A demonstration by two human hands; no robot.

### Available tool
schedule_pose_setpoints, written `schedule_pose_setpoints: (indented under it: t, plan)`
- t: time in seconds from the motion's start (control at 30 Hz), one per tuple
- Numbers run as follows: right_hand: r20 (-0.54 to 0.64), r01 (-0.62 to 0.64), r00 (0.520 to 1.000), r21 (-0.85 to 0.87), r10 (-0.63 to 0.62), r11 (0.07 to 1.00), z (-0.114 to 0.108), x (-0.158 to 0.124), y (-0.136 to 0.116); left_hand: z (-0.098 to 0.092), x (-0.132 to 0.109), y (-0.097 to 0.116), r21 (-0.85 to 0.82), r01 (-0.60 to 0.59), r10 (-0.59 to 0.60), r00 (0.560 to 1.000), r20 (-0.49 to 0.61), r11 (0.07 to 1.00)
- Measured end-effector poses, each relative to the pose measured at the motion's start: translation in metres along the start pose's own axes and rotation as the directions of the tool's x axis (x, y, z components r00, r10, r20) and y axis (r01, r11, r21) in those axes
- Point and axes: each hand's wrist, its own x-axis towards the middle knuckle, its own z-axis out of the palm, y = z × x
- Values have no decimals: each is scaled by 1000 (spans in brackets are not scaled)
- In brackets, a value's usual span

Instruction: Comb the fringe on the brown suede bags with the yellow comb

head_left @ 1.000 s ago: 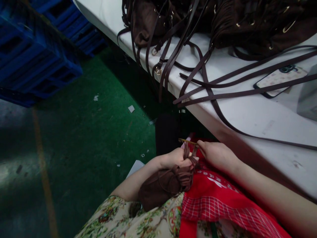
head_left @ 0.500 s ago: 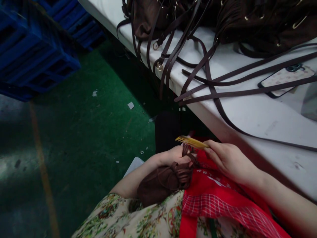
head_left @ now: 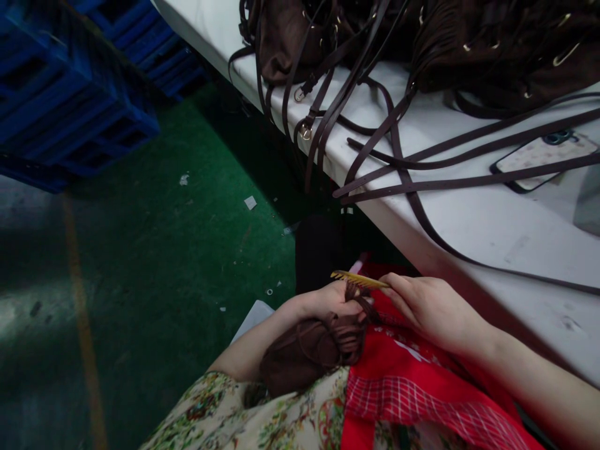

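In my right hand is a yellow comb, gripped at its near end, its teeth facing down over a bunch of brown fringe strands. My left hand is closed around those strands, its fingers partly hidden behind them. The strands belong with a soft brown suede-like piece, perhaps a small bag, that rests in my lap against my left forearm. Beneath both hands lies a red apron with a checked band.
On the white table to the right lie dark brown bags with long straps hanging past the edge. A phone sits under a strap. Blue pallets stand on the green floor at left, among paper scraps.
The comb has come down a little and now lies closer over the fringe strands, lying flatter. My left hand keeps its hold. The whole view has shifted slightly.
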Motion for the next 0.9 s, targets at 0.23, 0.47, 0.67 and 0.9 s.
schedule_pose_setpoints:
  t: [0.23, 0.47, 0.67, 0.9]
  plan:
    - [40, 3, 999, -32, -2, 999, 7, 2, 0, -2, -4, 13, 157, -8, 1, 999, 43, 988]
    - [65, -30, 997, -149, 40, 988, 39, 13, 12, 0, -7, 19, 209, -25, 19, 999, 34, 977]
    - [81, -162, 981, -171, 178, 972, 60, 24, 17, -1, -6, 7, 290, -64, 72, 997, -17, 955]
    - [91, -231, 965, -142, 245, 963, 64, 30, 21, -2, -3, -3, 319, -37, 62, 996, -68, 947]
